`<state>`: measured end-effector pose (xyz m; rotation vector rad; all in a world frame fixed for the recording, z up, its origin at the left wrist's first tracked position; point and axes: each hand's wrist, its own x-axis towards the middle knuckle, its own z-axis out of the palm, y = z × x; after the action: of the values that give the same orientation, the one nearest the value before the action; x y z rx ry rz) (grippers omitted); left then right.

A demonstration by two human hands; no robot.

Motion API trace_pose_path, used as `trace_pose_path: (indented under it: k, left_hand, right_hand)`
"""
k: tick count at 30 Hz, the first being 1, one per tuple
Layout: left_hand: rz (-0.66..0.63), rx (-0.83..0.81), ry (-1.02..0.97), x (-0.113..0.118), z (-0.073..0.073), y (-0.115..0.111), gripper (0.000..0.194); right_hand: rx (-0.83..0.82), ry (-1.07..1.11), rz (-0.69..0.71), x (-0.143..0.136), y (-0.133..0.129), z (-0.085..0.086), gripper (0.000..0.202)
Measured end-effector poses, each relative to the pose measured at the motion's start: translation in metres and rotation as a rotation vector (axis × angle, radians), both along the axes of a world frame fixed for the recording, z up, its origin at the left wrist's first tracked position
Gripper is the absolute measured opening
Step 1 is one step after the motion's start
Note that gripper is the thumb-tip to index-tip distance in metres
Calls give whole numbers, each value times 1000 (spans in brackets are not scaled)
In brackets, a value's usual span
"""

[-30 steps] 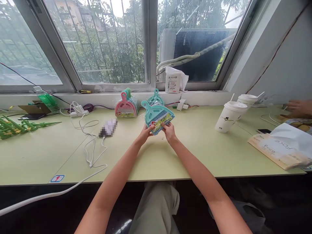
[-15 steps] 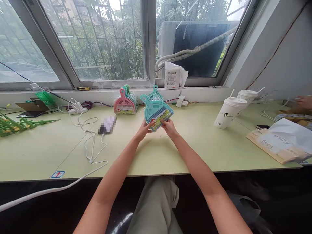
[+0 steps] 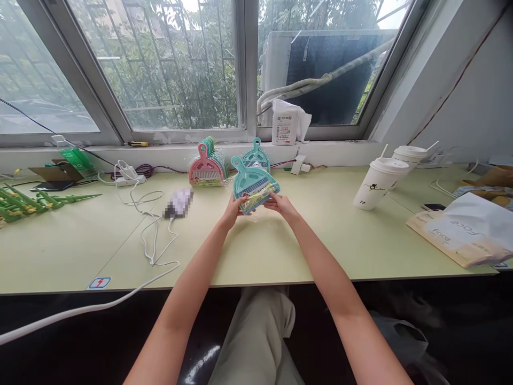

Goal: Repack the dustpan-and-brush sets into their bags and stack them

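Note:
A teal mini dustpan-and-brush set [image 3: 251, 184] in clear wrapping with a colourful label is held over the pale green table [image 3: 280, 251], tilted flatter with its handle pointing up-left. My left hand [image 3: 233, 208] grips its lower left corner. My right hand [image 3: 285, 203] holds its lower right edge. Behind it, a stack of similar sets with a pink one in front [image 3: 205, 171] leans by the window sill, and another teal set [image 3: 256, 156] stands right of that stack.
White cables and a power strip [image 3: 130, 182] lie left, with a blurred object [image 3: 178, 202] beside them. Green plastic pieces [image 3: 24, 203] sit far left. Two white lidded cups [image 3: 379, 182] and a paper bag [image 3: 460, 235] are at the right. A white packet [image 3: 285, 125] rests on the sill.
The teal set has been lowered toward the table and tilted flatter. The other person's hand at the far right edge has gone out of view.

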<state>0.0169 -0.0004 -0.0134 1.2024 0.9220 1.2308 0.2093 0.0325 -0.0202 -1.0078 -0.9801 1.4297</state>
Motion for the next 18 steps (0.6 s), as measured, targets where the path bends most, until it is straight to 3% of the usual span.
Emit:
trace_pose_path:
  k: [3, 5, 9, 11, 14, 18]
  left_hand:
    - [61, -74, -77, -8, -1, 8, 60]
    - [100, -128, -130, -15, -1, 12, 58]
    - [82, -184, -176, -24, -1, 14, 48]
    - [58, -192, -164, -27, -1, 14, 47]
    - [14, -195, -134, -28, -2, 12, 45]
    - [-43, -244, -104, -29, -5, 14, 40]
  right_hand:
    - [188, -262, -265, 14, -1, 0, 14]
    - [418, -470, -392, 21, -3, 2, 26]
    - [726, -695, -272, 24, -6, 3, 55]
    - [753, -662, -215, 22, -6, 3, 43]
    - [714, -551, -253, 20, -5, 2, 15]
    - [713, -486, -323, 21, -6, 3, 7]
